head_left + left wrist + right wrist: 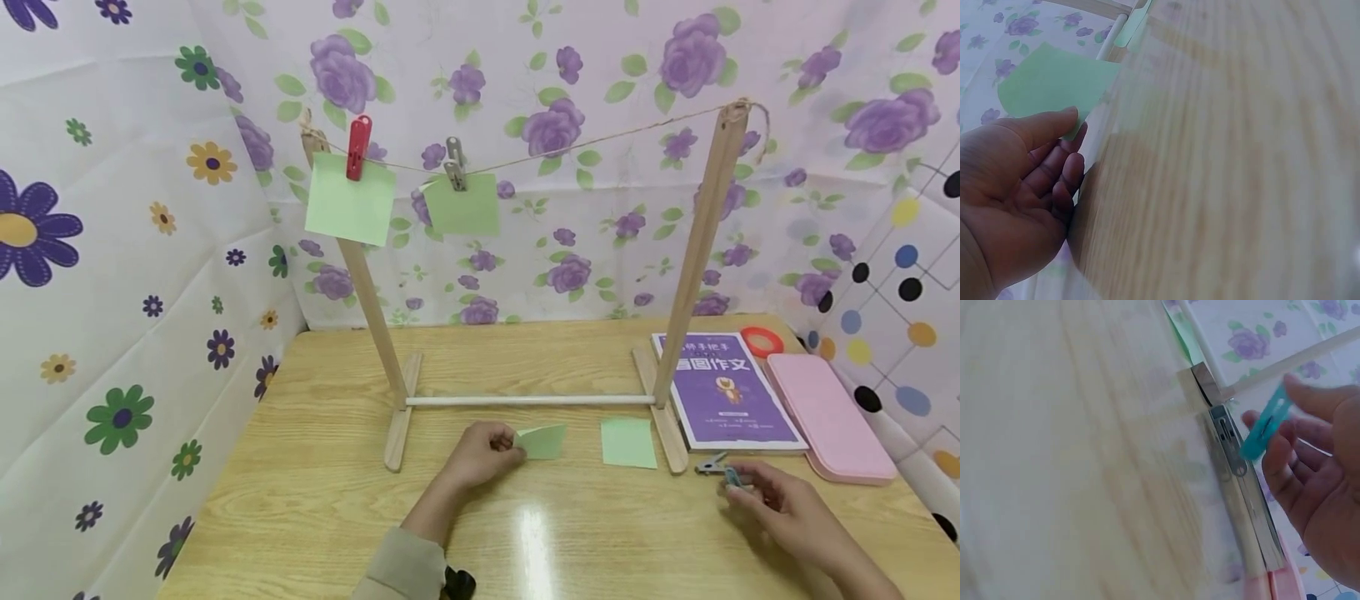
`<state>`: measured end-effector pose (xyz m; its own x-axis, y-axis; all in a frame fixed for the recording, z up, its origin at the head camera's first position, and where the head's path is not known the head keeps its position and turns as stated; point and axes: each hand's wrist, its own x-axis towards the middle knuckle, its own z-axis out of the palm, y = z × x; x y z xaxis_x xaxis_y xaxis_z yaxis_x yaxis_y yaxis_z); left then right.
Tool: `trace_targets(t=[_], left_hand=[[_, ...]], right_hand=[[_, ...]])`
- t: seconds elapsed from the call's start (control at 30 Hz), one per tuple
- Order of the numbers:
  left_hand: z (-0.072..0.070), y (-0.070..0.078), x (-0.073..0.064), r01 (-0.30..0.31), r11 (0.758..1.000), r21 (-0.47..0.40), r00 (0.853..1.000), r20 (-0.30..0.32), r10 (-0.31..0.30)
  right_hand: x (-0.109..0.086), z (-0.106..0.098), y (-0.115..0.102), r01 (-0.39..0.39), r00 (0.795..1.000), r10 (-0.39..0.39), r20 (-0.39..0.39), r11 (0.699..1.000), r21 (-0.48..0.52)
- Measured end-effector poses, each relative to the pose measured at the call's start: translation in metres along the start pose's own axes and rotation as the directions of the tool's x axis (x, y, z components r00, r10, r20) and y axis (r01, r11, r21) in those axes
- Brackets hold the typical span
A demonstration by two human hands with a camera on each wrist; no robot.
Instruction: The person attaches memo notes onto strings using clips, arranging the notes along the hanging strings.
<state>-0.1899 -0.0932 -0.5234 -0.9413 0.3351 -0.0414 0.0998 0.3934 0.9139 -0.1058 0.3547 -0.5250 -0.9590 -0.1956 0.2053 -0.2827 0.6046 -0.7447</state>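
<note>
My left hand (483,454) pinches a green paper square (543,442) at its edge, between thumb and fingers; in the left wrist view the sheet (1054,84) stands up from the table. With thumb and fingertips my right hand (783,504) holds a teal clothespin (1266,428). Beside it on the table lies a grey clothespin (711,463). Another green paper square (628,442) lies flat between the hands. Above, a red clothespin (358,148) and a second grey clothespin (455,164) fix two green squares (349,204) to a twine line (592,143).
A wooden frame with a left post (367,300), a right post (697,267) and a white bottom rod (528,401) carries the twine. At right lie a purple book (731,400), a pink case (832,417) and a red ring (762,341). Patterned cloth (465,283) hangs behind.
</note>
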Motion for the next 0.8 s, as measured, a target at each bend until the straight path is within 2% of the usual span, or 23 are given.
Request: trace_targets(t=[0.17,0.3,0.47,0.63,0.7,0.8], left_hand=[[0.0003,-0.0031,0.0016,-0.011,1.000,0.019,1.000,0.003,0.011],[0.0006,-0.0031,0.0013,-0.014,1.000,0.024,1.000,0.007,0.013],[0.0005,-0.0032,0.0015,-0.022,0.999,0.024,1.000,0.003,0.022],[0.0008,-0.0040,0.0013,-0.023,1.000,0.017,1.000,0.009,0.023],[0.0008,-0.0048,0.0011,-0.025,1.000,0.015,1.000,0.013,0.025],[0.0007,-0.0058,0.0012,-0.034,0.999,0.019,0.999,0.013,0.034]], right_hand=[[0.0009,0.0005,-0.0022,-0.023,0.999,0.026,-0.045,0.997,0.070],[0.0015,0.0008,-0.0002,0.001,1.000,0.002,-0.016,0.986,0.168],[0.0022,0.0022,0.0012,0.022,1.000,-0.028,0.014,0.954,0.298],[0.0034,0.0019,-0.0018,-0.050,0.998,0.030,0.063,0.935,0.350],[0.0045,0.0022,-0.0031,-0.058,0.996,0.030,0.080,0.925,0.375],[0.0073,0.0037,-0.0039,-0.045,0.997,0.009,0.080,0.883,0.467]])
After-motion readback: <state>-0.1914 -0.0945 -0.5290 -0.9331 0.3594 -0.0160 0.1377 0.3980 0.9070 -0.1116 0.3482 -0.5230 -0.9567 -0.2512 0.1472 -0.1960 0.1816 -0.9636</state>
